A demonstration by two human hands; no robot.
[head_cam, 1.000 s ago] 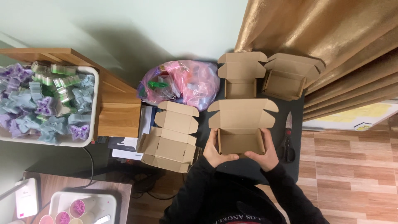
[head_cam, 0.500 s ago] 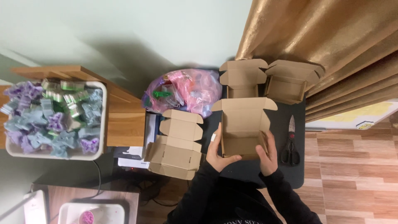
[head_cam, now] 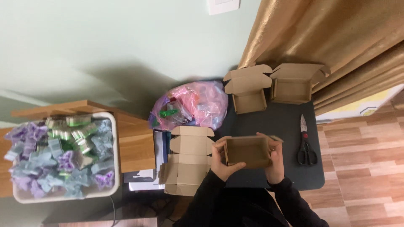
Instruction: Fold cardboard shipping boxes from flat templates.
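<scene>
Head view, low centre: left hand [head_cam: 221,163] and right hand [head_cam: 274,162] both grasp a small cardboard box [head_cam: 247,151], one at each end, its open side toward the camera, over the dark table [head_cam: 290,176]. Just left lies a stack of flat boxes [head_cam: 187,164]; to the right, scissors [head_cam: 305,143]. Farther up sit a pink bag [head_cam: 191,105] and two open boxes [head_cam: 269,86] by the gold curtain [head_cam: 328,33]. At far left, a white tub [head_cam: 112,155] holds purple and green pieces.
</scene>
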